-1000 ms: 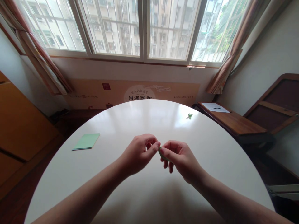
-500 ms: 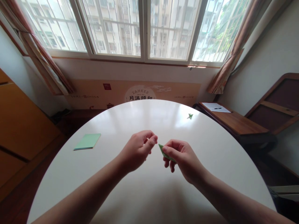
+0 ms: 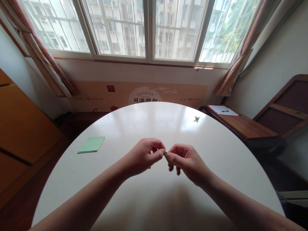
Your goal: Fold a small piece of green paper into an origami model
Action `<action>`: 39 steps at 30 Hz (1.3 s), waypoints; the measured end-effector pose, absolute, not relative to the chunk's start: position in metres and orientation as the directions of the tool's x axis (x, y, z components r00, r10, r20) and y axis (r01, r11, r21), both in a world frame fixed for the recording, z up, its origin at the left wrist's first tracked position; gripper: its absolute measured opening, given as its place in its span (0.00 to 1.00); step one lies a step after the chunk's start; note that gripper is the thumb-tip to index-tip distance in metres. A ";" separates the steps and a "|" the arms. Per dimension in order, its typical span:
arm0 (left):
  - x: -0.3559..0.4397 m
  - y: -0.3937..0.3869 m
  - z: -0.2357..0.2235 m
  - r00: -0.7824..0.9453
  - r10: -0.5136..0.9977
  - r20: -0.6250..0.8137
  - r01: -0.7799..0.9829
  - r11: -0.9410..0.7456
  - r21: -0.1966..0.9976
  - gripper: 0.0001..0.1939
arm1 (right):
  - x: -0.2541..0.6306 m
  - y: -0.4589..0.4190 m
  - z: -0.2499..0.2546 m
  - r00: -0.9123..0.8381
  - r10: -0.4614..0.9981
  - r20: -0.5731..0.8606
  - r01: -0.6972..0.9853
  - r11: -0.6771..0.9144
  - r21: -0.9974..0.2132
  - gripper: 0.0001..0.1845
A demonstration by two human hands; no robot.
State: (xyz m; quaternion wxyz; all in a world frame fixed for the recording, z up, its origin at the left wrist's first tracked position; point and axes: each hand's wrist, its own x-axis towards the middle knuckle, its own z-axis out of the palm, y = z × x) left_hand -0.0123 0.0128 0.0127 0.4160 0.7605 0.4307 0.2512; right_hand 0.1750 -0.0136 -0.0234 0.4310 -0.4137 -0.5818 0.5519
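Observation:
A small piece of folded green paper [image 3: 170,159] is held above the middle of the table, mostly covered by fingers. My right hand [image 3: 186,162] pinches it between thumb and forefinger, the other fingers curled below. My left hand [image 3: 148,157] has its thumb and forefinger closed on the paper's upper left tip. The two hands' fingertips almost meet there. Farther back on the right lies a small green folded paper figure [image 3: 196,119], apart from both hands. A stack of light green square paper sheets [image 3: 91,144] rests at the left.
The round white table [image 3: 134,205] has a glossy top and a curved far edge. Beyond its right side stands a wooden desk [image 3: 257,126] with a white paper sheet [image 3: 218,109] and a pen [image 3: 225,111]. A barred window [image 3: 120,32] spans the far wall.
My left hand has moved slightly right and closed its fingertips on the tip of the folded green paper. The right hand keeps its pinch, nearly in place.

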 end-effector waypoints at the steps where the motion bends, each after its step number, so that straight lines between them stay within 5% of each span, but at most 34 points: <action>1: -0.012 0.012 0.014 0.495 0.868 0.039 0.461 -0.301 0.835 0.09 | 0.175 -0.014 -0.024 -0.290 0.956 0.045 0.010 0.050 -0.999 0.14; 7: -0.018 0.017 0.022 0.457 0.882 0.115 0.524 -0.371 0.767 0.07 | 0.175 -0.015 -0.023 -0.289 0.957 0.032 0.047 0.048 -0.998 0.12; 13: -0.031 0.029 0.025 0.220 0.965 0.143 0.454 -0.231 0.861 0.10 | 0.177 -0.012 -0.021 -0.227 0.973 0.032 -0.013 0.030 -0.999 0.14; 19: -0.011 0.019 0.010 0.392 0.920 0.007 0.324 -0.145 0.935 0.17 | 0.178 -0.009 -0.023 -0.215 0.975 0.051 -0.007 0.051 -0.999 0.17; 39: -0.002 0.012 0.006 0.397 0.914 -0.082 0.026 0.079 0.997 0.11 | 0.171 -0.013 -0.025 -0.147 0.967 0.209 -0.199 0.178 -0.964 0.15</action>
